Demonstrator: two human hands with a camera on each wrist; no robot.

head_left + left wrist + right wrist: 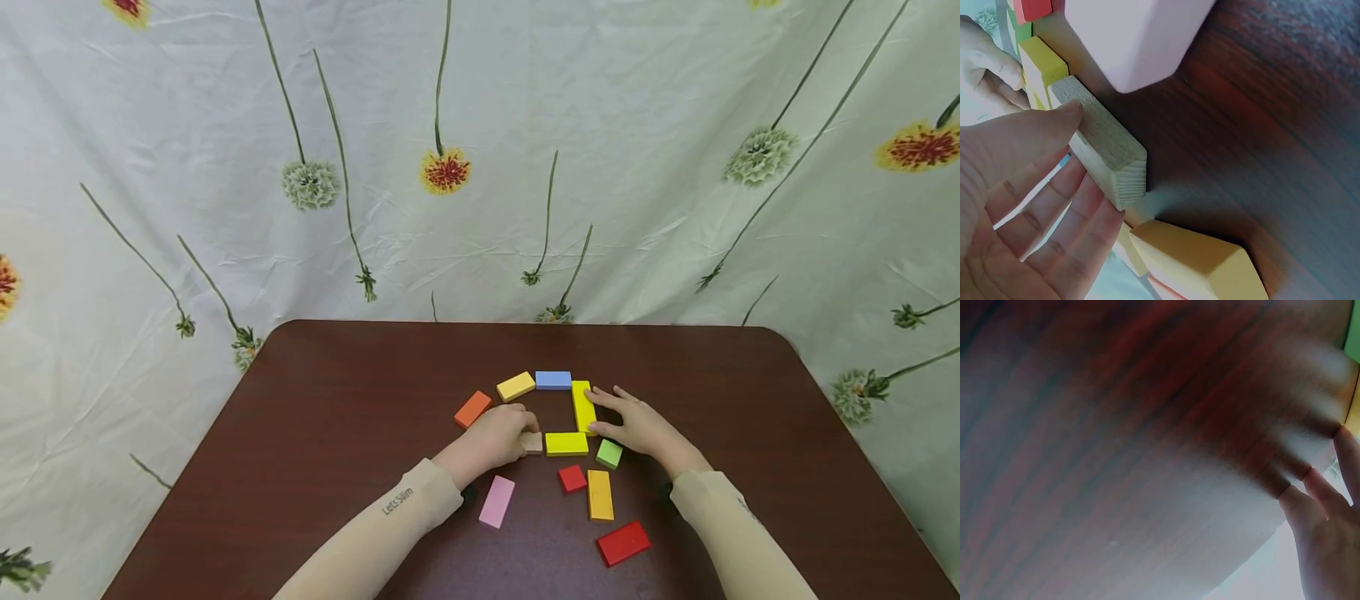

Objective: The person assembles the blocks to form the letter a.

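In the head view my left hand (491, 439) pinches a plain wooden block (532, 442) low over the table. The left wrist view shows the thumb on one face of this wooden block (1100, 134) and the fingers behind it. A yellow block (566, 444) lies right beside it, end to end. My right hand (637, 422) has its fingers spread, thumb and index tip at the long side of a taller yellow block (582, 407). In the right wrist view, fingertips (1294, 497) of the right hand rest on the tabletop. A small green block (609, 453) lies below the right thumb.
Behind lie a blue block (553, 381), a pale yellow block (516, 387) and an orange block (473, 409). Nearer are a pink block (497, 502), a small red block (572, 478), an orange-yellow block (600, 495) and a larger red block (623, 544). The dark table (337, 400) meets a flowered cloth.
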